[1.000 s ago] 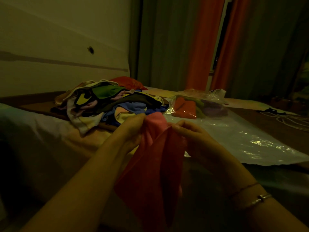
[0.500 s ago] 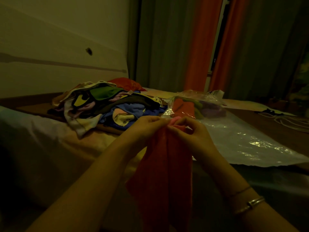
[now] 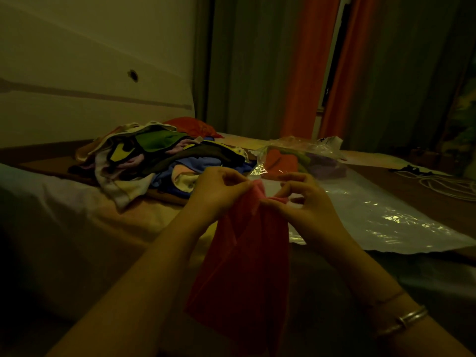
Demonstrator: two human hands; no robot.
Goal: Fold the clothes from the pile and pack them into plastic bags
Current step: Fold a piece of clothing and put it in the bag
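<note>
Two hands, left hand (image 3: 219,191) and right hand (image 3: 306,202) pinching one hanging pink-red cloth garment (image 3: 244,266), one mixed-colour clothes pile (image 3: 159,161) at 11 o'clock, one filled clear plastic bag (image 3: 301,158) at 1 o'clock

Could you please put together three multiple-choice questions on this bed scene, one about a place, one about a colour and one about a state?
1. Where does the pile of unfolded clothes lie relative to the flat plastic bag?
A. to its left
B. on top of it
C. to its right

2. What colour is the cloth being held up?
A. blue
B. red-pink
C. white

3. How is that cloth held?
A. lying flat on the bed
B. pinched at its top edge by both hands
C. tucked inside a bag

Answers:
1. A, the pile sits on the bed left of the bag.
2. B, it reads red-pink in the dim light.
3. B, the left hand and right hand pinch its top, and it hangs below.
</note>
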